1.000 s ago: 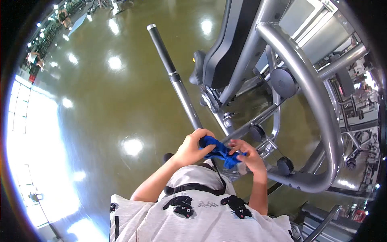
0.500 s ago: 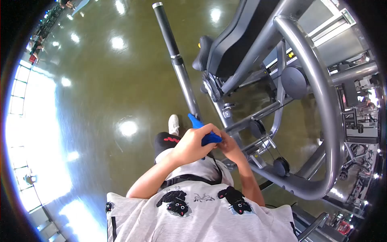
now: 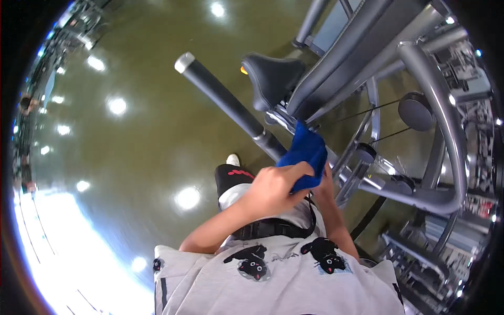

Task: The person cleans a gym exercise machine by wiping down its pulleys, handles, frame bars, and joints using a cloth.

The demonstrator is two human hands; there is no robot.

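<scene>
A blue cloth point(image 3: 308, 149) is bunched up in front of my body, its top corner pointing toward the machine seat. My left hand point(image 3: 278, 185) is closed on its lower left side, thumb and fingers pinching the fabric. On the cloth's right edge, my right hand point(image 3: 325, 185) also grips it, though most of those fingers are hidden behind the fabric. Just beyond the cloth is a grey machine arm with a dark padded handle point(image 3: 223, 97) and a silver end cap. The cloth covers part of this arm's lower end.
A black padded seat point(image 3: 273, 76) and long backrest point(image 3: 357, 52) belong to a grey-framed exercise machine. Its thick curved tube point(image 3: 446, 121) and round pulley point(image 3: 416, 111) stand to the right. Glossy green floor point(image 3: 147, 152) lies to the left, with more gym equipment beyond.
The cloth has opened out from a tight bundle and shows more of its surface. Both hands have shifted right in view. The camera has turned, so the handle now slants more.
</scene>
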